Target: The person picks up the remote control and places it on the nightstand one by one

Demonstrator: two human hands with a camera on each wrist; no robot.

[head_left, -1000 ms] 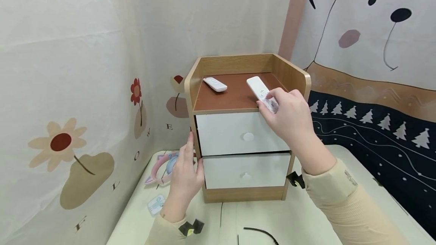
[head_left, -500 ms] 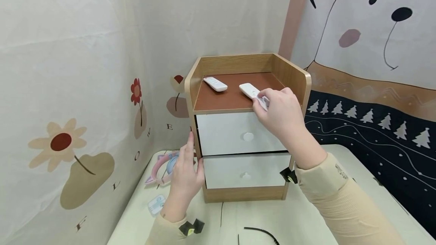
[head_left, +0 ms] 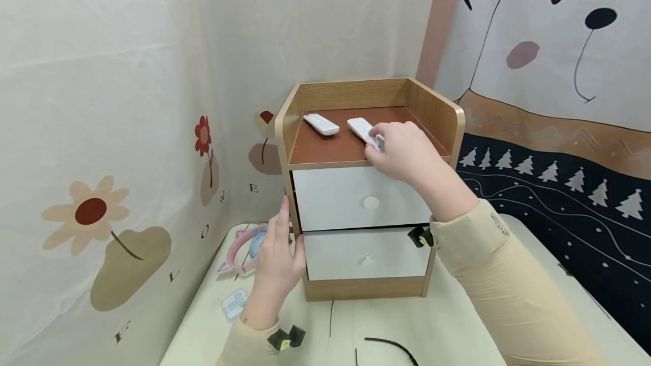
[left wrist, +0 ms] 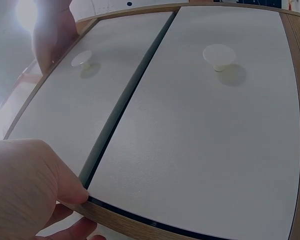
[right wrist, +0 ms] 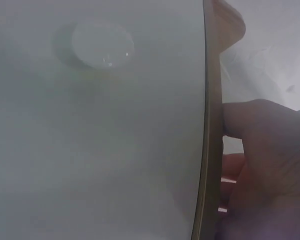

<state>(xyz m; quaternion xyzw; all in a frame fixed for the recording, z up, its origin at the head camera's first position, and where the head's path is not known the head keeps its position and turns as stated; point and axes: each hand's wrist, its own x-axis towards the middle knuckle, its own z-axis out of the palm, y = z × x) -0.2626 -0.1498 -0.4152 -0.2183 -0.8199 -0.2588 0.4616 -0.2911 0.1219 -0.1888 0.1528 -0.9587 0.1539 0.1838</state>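
Observation:
A small wooden cabinet [head_left: 366,288] with two white drawers stands on the table, its open top lined in brown. Over the front of that top, my right hand [head_left: 404,151] pinches the near end of a white remote control [head_left: 359,127]. Whether the remote touches the brown surface is hard to tell. A second white remote control [head_left: 321,125] lies to its left. My left hand [head_left: 277,258] rests against the cabinet's left side with fingers straight; its thumb [left wrist: 72,189] touches the front edge in the left wrist view.
A pink and blue cat-ear headset [head_left: 245,250] and a small clear case [head_left: 234,304] lie left of the cabinet. A dark curved strip [head_left: 391,344] is at the table's front. Printed curtains [head_left: 351,21] hang close behind and on both sides.
My right hand has moved left and lowered the remote control from a raised tilt toward the cabinet top, near the other remote. The left hand has stayed in place.

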